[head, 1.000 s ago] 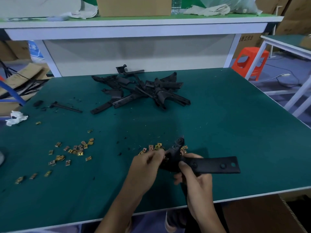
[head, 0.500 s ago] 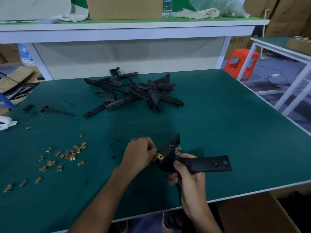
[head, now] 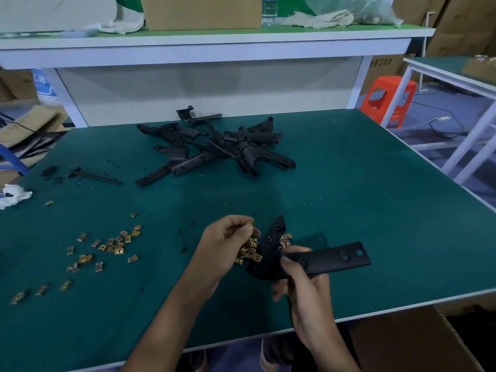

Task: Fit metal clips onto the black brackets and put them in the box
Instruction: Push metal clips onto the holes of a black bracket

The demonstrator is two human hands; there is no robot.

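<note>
The left hand (head: 228, 245) pinches a thin, brass-coloured clip (head: 249, 224) just left of the matte black bracket (head: 322, 257). The right hand (head: 306, 288) grips the bracket at its bend, over the near edge of the green counter (head: 349, 197). The clip's open side probably needs to be squared to the bracket's narrow tip and then slid on flat.

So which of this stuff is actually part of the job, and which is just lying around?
Job: black bracket in right hand, metal clip pinched in left hand, loose clips, bracket pile.
Lying about: water bottle, orange stool, crumpled white tissue, rags.
</note>
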